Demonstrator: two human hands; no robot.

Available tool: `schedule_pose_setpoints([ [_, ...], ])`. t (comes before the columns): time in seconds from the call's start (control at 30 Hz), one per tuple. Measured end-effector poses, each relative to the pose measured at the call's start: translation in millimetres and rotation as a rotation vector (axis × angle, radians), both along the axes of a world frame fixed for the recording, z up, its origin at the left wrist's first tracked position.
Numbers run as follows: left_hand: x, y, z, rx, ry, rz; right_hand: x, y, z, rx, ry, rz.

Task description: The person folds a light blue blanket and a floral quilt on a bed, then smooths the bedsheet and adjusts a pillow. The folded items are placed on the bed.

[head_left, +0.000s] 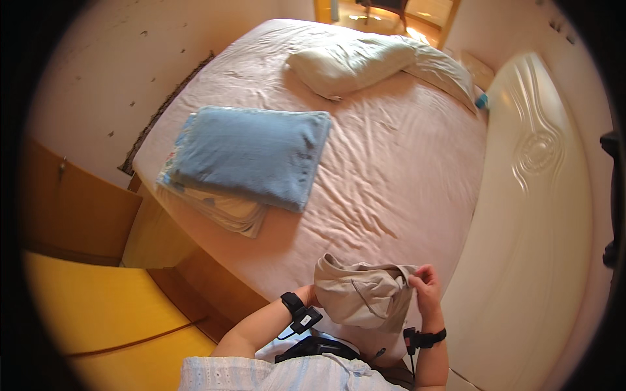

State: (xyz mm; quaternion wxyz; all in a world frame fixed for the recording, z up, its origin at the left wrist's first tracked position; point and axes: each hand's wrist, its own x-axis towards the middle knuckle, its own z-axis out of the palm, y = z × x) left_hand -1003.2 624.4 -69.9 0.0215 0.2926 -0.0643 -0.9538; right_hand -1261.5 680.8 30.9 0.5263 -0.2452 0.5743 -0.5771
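A bunched beige cloth [358, 293], with folds and a dark line across its front, hangs before my body at the near edge of the bed. My right hand [427, 287] pinches its upper right edge between thumb and fingers. At the cloth's left side is my left hand [309, 296], its fingers hidden by the fabric. What kind of item the cloth is, I cannot make out. Each wrist wears a black strap with a small device and a cable.
The bed [391, 182] has a wrinkled pale pink sheet. A folded blue blanket [254, 153] lies on another folded patterned cover [225, 212] at left. Beige pillows [355, 65] rest at the far side. A cream headboard [528, 195] stands right, yellow-brown cabinets [111, 306] at lower left.
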Motion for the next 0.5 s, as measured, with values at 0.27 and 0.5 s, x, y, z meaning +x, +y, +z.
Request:
schedule_pose_setpoints([
  [0.27, 119.9, 0.0, 27.3, 0.03, -0.018, 0.335, 180.7, -65.1, -2.3, 0.126, -0.307, 0.704],
  [0.5, 267.9, -122.8, 58.4, -0.072, -0.117, 0.662, 257.0, -135.1, -10.5, 0.3, -0.189, 0.433],
])
